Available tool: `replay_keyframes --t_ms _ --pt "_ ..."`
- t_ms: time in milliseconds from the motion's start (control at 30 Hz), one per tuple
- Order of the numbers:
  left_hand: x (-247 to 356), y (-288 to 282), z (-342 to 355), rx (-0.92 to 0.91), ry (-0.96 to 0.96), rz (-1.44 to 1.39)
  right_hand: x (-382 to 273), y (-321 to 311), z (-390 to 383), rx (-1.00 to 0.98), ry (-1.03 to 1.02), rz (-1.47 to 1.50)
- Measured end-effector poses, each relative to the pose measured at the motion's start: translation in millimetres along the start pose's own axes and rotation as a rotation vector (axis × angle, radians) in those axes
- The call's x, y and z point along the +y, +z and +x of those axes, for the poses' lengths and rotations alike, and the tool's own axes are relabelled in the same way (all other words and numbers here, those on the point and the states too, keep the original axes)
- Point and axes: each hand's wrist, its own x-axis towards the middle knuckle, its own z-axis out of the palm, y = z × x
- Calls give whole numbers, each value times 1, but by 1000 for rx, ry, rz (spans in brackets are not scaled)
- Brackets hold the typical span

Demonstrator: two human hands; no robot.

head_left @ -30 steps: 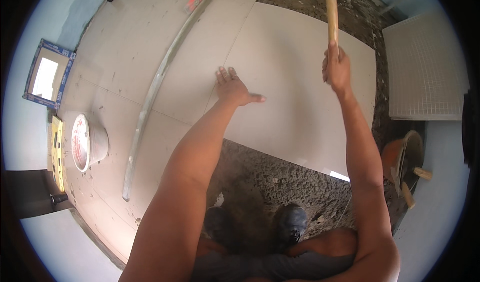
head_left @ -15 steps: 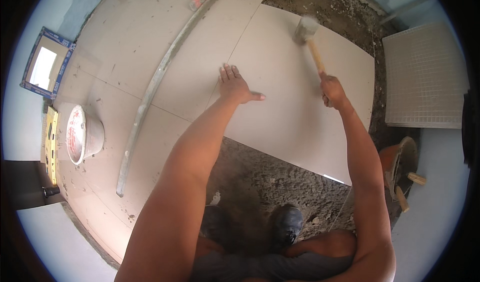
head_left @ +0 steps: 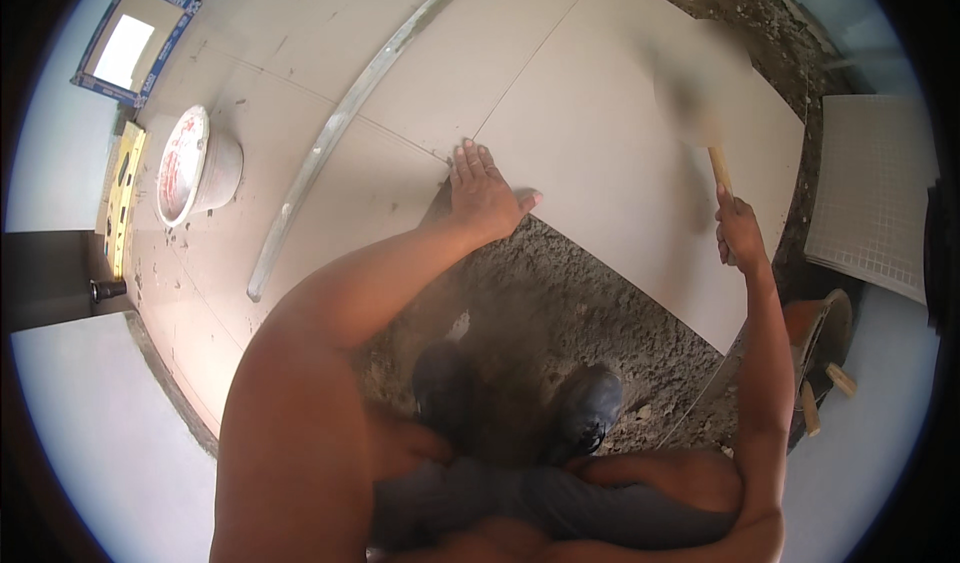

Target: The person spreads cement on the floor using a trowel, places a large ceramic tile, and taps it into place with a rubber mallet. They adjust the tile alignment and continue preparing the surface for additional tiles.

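A large beige floor tile (head_left: pixel 600 143) lies on rough grey mortar (head_left: pixel 625 288), beside other tiles. My left hand (head_left: pixel 484 195) rests on its near-left corner by the joint, fingers stretched and thumb spread. My right hand (head_left: pixel 738 231) is wrapped round the wooden handle of a mallet (head_left: pixel 720 168). The mallet's head is smeared by motion over the right part of the tile, so I cannot tell whether it touches. Dark shoes (head_left: pixel 588 403) stand on the mortar near me.
A long metal straightedge (head_left: pixel 318 153) crosses the laid tiles. At left are a white bucket (head_left: pixel 222 171), a yellow spirit level (head_left: pixel 122 198) and a blue-edged frame (head_left: pixel 170 48). Stacked tiles (head_left: pixel 868 193) lean at right, above a tilted bucket (head_left: pixel 836 323) with wooden-handled tools. A string (head_left: pixel 692 400) crosses the mortar.
My left hand has slid along the joint toward the tile's near-left corner. The mallet has moved toward the tile's near-right side in my right hand. The whole view has shifted.
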Motion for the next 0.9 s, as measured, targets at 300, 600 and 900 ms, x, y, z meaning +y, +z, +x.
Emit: replay_keyframes --t_ms 300,600,900 --pt "3 1 -4 -97 -53 -23 -7 10 -74 -61 -18 186" --pt "57 3 41 166 145 -43 -2 23 -52 107 -300 123" --pt "121 8 103 474 103 -197 -43 9 33 180 -214 200"
